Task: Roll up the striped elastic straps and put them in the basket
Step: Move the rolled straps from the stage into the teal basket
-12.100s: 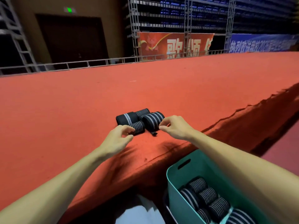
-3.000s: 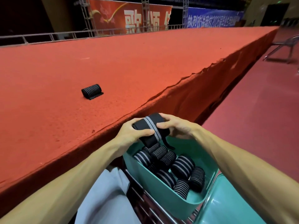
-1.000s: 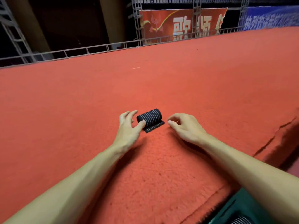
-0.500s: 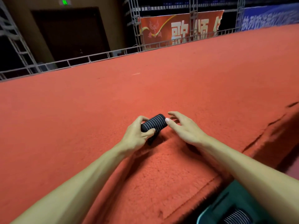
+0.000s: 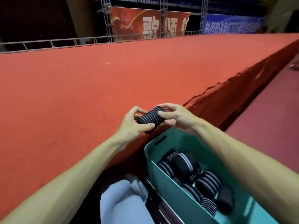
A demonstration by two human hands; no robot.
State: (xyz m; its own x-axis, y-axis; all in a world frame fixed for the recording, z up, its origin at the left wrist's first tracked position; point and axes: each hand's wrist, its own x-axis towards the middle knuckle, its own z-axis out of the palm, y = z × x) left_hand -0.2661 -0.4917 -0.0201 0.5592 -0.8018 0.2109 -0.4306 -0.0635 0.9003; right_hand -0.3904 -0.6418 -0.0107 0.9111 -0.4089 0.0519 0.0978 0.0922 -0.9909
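Observation:
A rolled black strap with thin white stripes (image 5: 151,119) is held above the front edge of the red carpeted stage (image 5: 72,94). My left hand (image 5: 132,125) grips its left end, thumb across the front. My right hand (image 5: 175,116) pinches its right end between thumb and fingers. Just below and to the right stands the teal basket (image 5: 171,189), with several rolled striped straps (image 5: 191,173) lying inside it.
The stage's carpeted edge drops to a darker red floor (image 5: 267,130) on the right. A metal railing (image 5: 64,43) and banners run along the far side. My light trouser leg (image 5: 124,202) shows at the bottom, left of the basket.
The roll has left the stage surface; both hands have lifted it and drawn it back to the stage's front edge above the basket. The view has swung down and right.

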